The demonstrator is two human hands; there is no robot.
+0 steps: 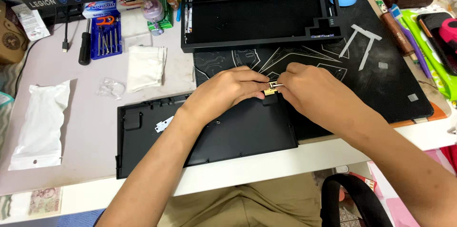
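A small gold-coloured part sits between the fingertips of both hands, just above the far edge of a flat black keyboard case bottom. My left hand pinches the part from the left, and my right hand pinches it from the right. Both hands hover over the black patterned desk mat. A second black keyboard frame with empty recesses lies further back on the mat.
A white folded cloth, a blue screwdriver set, a black-handled screwdriver and a white plastic bag lie on the left. Two white T-shaped strips rest on the mat. Pens and clutter fill the right edge.
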